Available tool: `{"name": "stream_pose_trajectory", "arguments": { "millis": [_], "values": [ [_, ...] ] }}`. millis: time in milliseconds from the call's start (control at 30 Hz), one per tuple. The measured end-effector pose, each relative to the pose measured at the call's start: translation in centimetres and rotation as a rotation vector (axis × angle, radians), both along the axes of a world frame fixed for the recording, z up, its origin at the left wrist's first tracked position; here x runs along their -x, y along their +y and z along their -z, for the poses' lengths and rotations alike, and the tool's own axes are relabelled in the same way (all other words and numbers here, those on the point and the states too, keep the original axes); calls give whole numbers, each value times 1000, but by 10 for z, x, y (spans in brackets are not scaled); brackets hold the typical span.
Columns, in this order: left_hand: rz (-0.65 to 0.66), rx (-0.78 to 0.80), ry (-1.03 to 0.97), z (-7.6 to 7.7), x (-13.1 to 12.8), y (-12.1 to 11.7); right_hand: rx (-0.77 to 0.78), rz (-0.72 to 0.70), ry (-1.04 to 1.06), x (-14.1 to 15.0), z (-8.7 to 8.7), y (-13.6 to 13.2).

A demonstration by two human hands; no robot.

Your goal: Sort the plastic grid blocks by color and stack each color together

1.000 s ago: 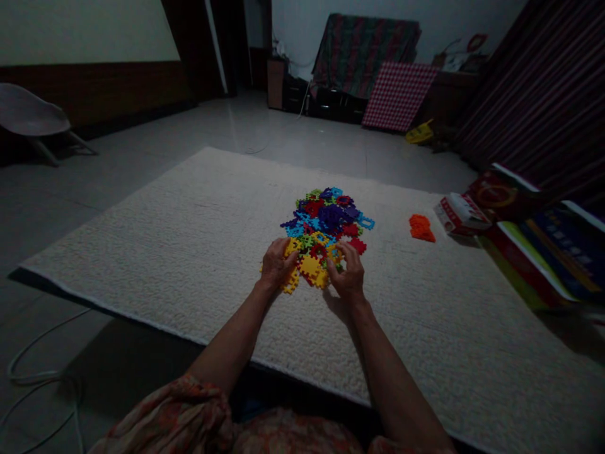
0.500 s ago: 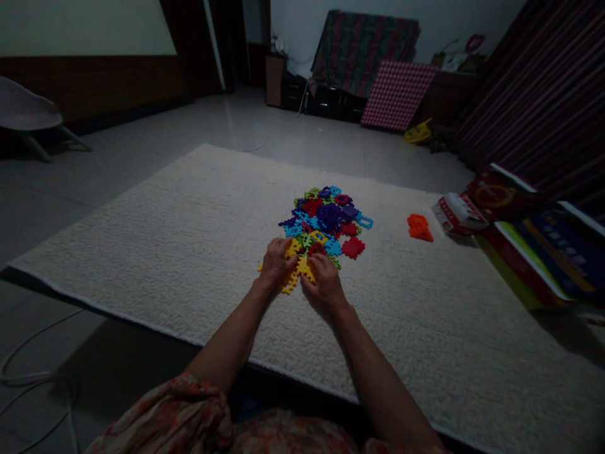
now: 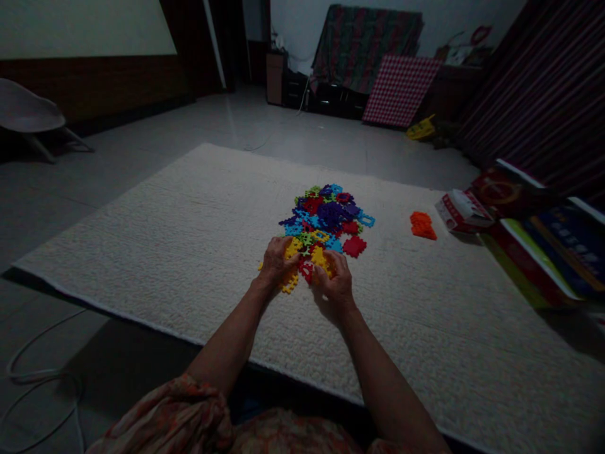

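A heap of coloured interlocking puzzle pieces in purple, blue, red, green and yellow lies on the cream mat in front of me. My right hand grips a yellow puzzle piece between thumb and fingers at the near edge of the heap. On the other side, my left hand is closed around another yellow puzzle piece, partly hidden by the fingers. More yellow pieces lie below and beside that hand. A red piece shows between the two hands.
An orange stack of pieces sits apart to the right. Past it stand a small red-and-white box and larger boxes. The padded mat ends in a dark edge near me. A chair stands at far left.
My right hand has moved slightly right with its yellow piece, which is now tilted up. The red piece between the hands has come into view. My left hand has barely moved.
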State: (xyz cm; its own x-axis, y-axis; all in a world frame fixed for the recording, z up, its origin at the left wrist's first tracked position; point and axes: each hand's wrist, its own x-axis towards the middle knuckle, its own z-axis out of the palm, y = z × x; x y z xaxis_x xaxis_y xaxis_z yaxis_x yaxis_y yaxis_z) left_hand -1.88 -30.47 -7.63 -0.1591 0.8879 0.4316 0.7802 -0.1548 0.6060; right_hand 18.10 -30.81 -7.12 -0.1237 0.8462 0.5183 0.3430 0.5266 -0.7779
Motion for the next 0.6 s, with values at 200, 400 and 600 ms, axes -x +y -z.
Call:
{"name": "stream_pose_trajectory", "arguments": {
  "millis": [200,400,600],
  "values": [
    [-67,-70,-9,-8,2,-1,361,3,461,0,0,3],
    [96,-125,-30,-27,-33,1,618,-100,860,-5,-7,9],
    [282,-136,-49,-31,-88,10,709,-177,1107,-8,-14,15]
  ]
}}
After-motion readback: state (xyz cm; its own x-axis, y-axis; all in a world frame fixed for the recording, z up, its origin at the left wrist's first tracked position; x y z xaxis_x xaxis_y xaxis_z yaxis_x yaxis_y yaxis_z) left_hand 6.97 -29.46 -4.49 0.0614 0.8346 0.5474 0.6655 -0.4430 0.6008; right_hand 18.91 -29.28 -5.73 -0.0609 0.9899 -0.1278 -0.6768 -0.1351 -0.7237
